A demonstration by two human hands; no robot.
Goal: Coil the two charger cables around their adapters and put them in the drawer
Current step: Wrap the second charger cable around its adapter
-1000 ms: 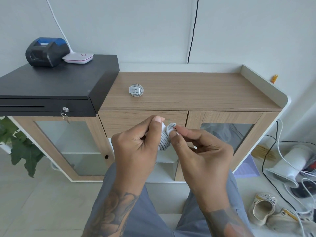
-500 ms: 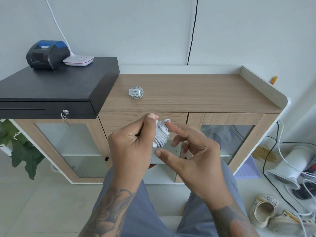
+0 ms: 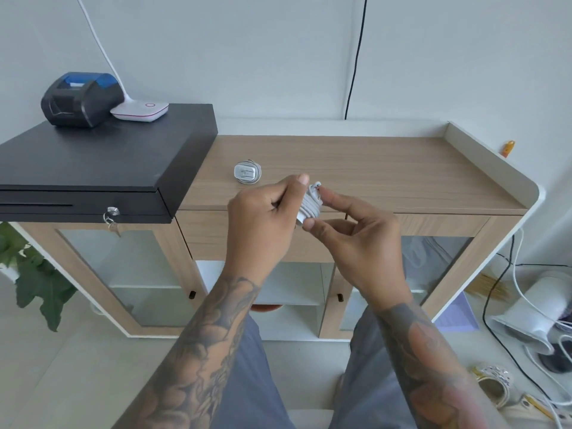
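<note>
One white adapter with its cable coiled round it lies on the wooden cabinet top, left of centre. A second white adapter wrapped in grey-white cable is held in the air above the cabinet's front edge. My left hand grips it from the left with curled fingers, thumb on top. My right hand pinches the coil between index finger and thumb from the right. The wooden drawer front under the top is shut.
A black cash box sits on the left with a receipt printer and a white device on it. Glass cabinet doors below. A plant stands at left; cables, a white fan and shoes lie on the floor at right.
Both hands have risen with the coiled adapter toward the cabinet top. The right hand went from tucking the cable end to pinching the coil.
</note>
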